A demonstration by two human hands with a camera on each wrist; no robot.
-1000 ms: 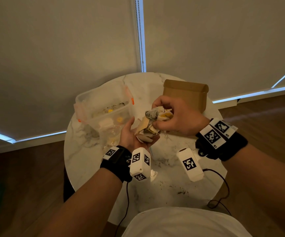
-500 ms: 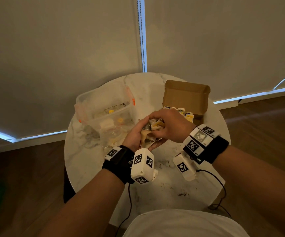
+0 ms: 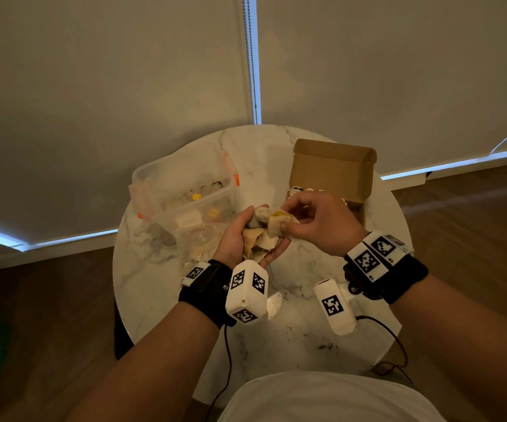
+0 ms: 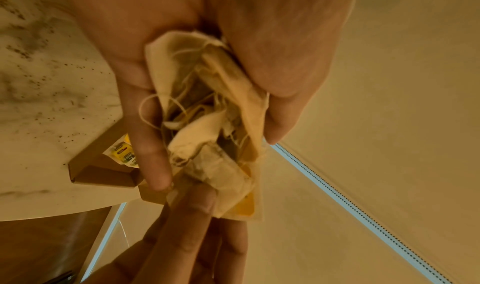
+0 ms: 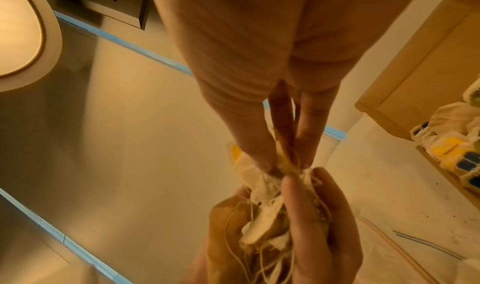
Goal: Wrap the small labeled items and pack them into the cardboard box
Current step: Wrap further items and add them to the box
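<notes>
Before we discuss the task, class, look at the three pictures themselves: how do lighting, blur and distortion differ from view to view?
Head view: dim room, bright blue-white strips under the blinds, wide-angle bending at the edges, round white marble table fairly sharp. Left wrist view: strong orange cast, the crumpled bundle of tea bags softly blurred. Right wrist view: same warm cast, right hand smeared, brown cardboard box clearer.

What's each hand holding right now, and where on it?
Left hand cups a clump of beige tea bags with strings from below. Right hand pinches the top bag's upper corner between thumb and fingers.
</notes>
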